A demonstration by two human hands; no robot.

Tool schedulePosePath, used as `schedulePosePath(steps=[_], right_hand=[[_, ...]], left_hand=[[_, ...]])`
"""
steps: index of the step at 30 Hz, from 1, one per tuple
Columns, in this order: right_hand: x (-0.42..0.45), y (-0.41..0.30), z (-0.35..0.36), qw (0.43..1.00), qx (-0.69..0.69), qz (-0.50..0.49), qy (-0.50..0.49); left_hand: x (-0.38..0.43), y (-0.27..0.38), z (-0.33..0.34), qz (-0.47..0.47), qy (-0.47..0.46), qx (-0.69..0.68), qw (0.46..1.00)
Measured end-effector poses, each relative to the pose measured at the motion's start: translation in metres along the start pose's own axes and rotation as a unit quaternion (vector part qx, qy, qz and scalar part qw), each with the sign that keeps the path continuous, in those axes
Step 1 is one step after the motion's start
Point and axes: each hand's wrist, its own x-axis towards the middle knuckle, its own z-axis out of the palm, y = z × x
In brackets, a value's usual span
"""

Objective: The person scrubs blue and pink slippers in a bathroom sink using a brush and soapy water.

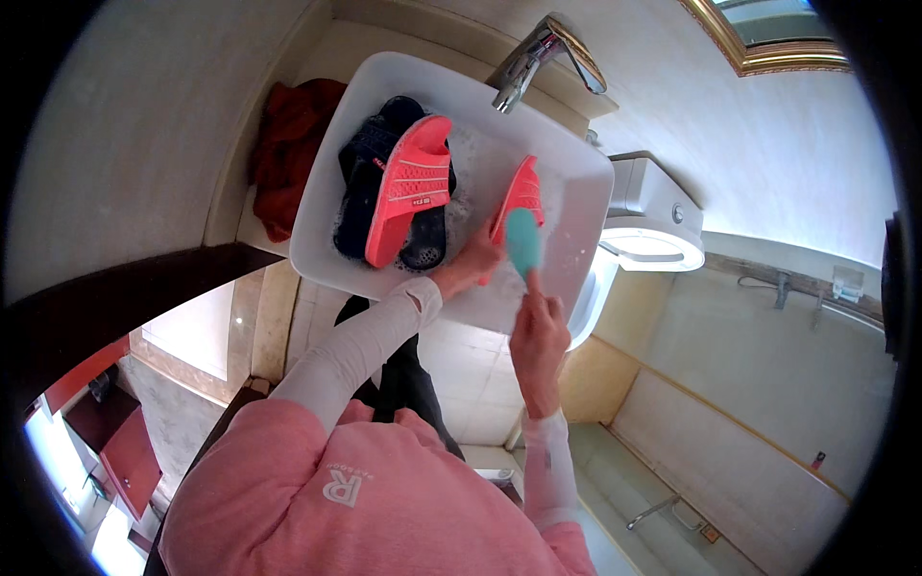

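Note:
My left hand (474, 261) grips a pink slide sandal (524, 189) on the right side of a white washbasin (569, 270). The sandal is tilted on its edge. In my right hand (536, 335) is the handle of a turquoise brush (524, 237). The brush head is blurred and overlaps the sandal in view; I cannot tell whether they touch. A second pink slide sandal (410, 191) lies in the basin's left half, over a pair of dark blue slides (426, 237). Suds show around the dark pair.
A chrome faucet (529, 61) reaches over the basin's back rim. Dark red cloth (299, 144) is bunched left of the basin. A toilet with a raised lid (648, 209) stands to the right. Beyond it is a bathtub (634, 468). A gold-framed mirror (785, 57) hangs at upper right.

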Motion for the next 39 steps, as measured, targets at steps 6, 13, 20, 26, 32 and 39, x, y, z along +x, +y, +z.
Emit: schedulePosePath(steps=[6, 13, 20, 26, 32, 39], right_hand=[[0.104, 0.050, 0.043, 0.986, -0.157, -0.031, 0.039], [0.024, 0.017, 0.055, 0.992, -0.127, 0.004, -0.014], [0.067, -0.001, 0.037, 0.996, -0.082, -0.024, 0.004], [0.075, 0.011, 0.032, 0.996, -0.089, 0.030, 0.004], [0.093, 0.089, 0.034, 0.982, 0.070, 0.171, 0.023], [0.026, 0.042, 0.051, 0.991, 0.032, 0.049, 0.121]], left_hand=[[-0.007, 0.004, 0.015, 0.028, -0.019, 0.074, 0.997], [-0.008, -0.006, 0.002, 0.045, 0.017, 0.047, 0.998], [0.007, -0.027, -0.011, 0.066, 0.004, 0.035, 0.997], [-0.008, 0.001, -0.005, -0.055, -0.016, -0.079, 0.995], [0.003, -0.007, -0.014, -0.185, -0.012, -0.173, 0.967], [-0.002, -0.017, -0.011, -0.128, 0.062, -0.135, 0.981]])
